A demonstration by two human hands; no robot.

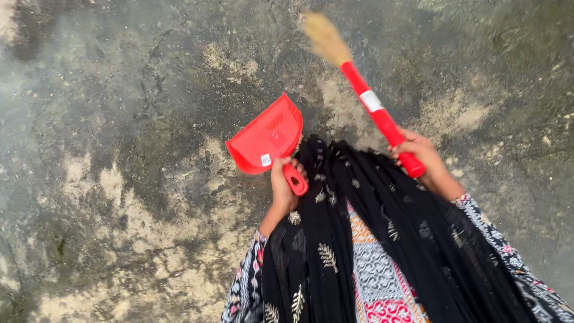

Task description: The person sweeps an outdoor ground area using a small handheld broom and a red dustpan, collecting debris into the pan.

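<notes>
We see a red plastic dustpan point(266, 139) held just above the stained ground, its flat scoop turned up toward the camera and its rounded edge pointing away to the upper right. A small white sticker point(266, 160), square in shape, sits on the pan's surface near where the handle begins. The left hand point(284, 186) is wrapped tightly around the short red handle, fingers curled fully about it.

To the right, we find a broom point(359, 84) with a red handle and a pale straw-coloured brush head at the far end, blurred, angled up and to the left. A white band point(371, 100) rings the red handle partway along, nearer the brush than the grip. The right hand point(421, 152) is closed firmly about the lower end of this handle, its red tip showing below the fingers.

Between the two arms hangs a black scarf point(335, 227) printed with pale leaf shapes, over a patterned garment point(376, 281) in red, white and grey. Beneath everything lies rough concrete ground point(119, 179), mottled dark grey with sandy patches.
</notes>
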